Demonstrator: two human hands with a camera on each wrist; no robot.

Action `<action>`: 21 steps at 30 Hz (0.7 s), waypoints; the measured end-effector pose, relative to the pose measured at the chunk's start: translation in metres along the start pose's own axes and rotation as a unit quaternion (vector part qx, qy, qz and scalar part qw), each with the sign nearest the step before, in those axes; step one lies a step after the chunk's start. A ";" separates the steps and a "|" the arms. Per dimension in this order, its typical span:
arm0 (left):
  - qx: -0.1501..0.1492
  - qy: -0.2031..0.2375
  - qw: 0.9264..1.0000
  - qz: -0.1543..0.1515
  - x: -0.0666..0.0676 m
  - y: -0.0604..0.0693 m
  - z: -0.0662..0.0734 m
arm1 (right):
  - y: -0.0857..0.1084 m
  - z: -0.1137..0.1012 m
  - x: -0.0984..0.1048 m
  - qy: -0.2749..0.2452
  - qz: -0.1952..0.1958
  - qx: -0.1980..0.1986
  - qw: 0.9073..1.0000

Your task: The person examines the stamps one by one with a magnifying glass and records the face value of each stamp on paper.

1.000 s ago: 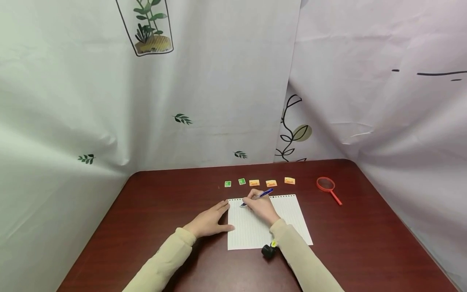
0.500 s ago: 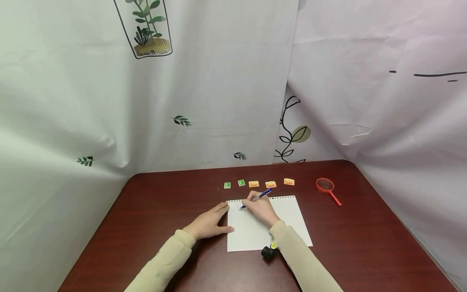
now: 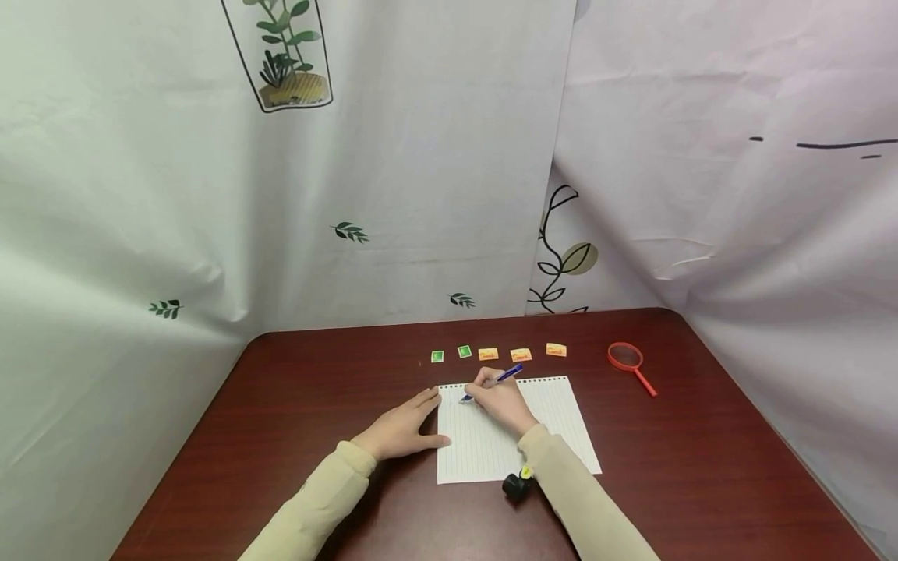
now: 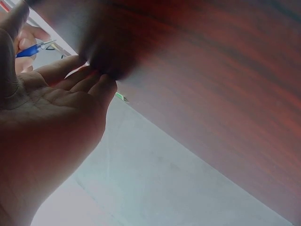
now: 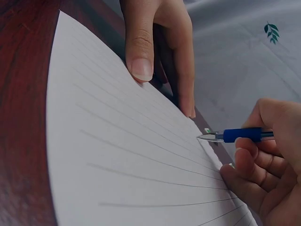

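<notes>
A sheet of lined paper [image 3: 484, 452] with punched holes along its far edge lies on the dark red table. My right hand [image 3: 501, 399] pinches a blue pen [image 3: 510, 372], its tip down at the upper left part of the sheet. In the right wrist view the pen [image 5: 242, 135] has a blue grip and a clear pointed tip, close to the paper [image 5: 127, 155]. My left hand [image 3: 401, 427] rests at the sheet's left edge, fingers extended, with thumb and fingertips on the paper's margin. Any writing is too small to make out.
Beyond the paper lie two green-and-white squares [image 3: 464, 351] and three orange-and-yellow cards [image 3: 521, 354] in a row. A red magnifying glass [image 3: 627, 357] lies to the right. A black wrist camera [image 3: 516, 487] sits by the right sleeve. Printed white cloth [image 3: 435, 156] hangs behind the table.
The pen tip has shifted very slightly down and left on the paper with my right hand. The head view has tilted a little. My left hand stays in place.
</notes>
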State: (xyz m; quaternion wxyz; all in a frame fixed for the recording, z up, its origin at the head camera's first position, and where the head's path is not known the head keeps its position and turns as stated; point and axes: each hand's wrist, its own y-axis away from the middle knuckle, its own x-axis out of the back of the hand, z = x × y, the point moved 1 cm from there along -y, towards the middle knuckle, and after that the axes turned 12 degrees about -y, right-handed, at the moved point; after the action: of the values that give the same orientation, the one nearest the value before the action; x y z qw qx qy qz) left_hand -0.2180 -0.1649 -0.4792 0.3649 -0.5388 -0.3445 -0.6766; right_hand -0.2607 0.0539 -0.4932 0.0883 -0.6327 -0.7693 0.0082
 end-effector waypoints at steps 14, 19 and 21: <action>0.005 0.002 1.000 -0.012 0.001 0.001 0.004 | 0.000 0.002 0.005 -0.054 0.011 -0.033 0.998; 0.007 0.003 1.000 -0.014 0.001 0.001 0.003 | -0.002 0.003 0.011 -0.098 0.013 -0.045 0.994; 0.008 0.004 1.000 -0.012 0.001 0.000 0.002 | -0.004 0.003 0.014 -0.110 0.017 -0.040 0.993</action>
State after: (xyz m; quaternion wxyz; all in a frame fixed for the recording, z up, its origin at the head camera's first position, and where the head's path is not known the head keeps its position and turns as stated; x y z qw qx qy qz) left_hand -0.2170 -0.1631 -0.4774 0.3629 -0.5291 -0.3550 -0.6799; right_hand -0.2674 0.0667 -0.4936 -0.0220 -0.6437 -0.7634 0.0486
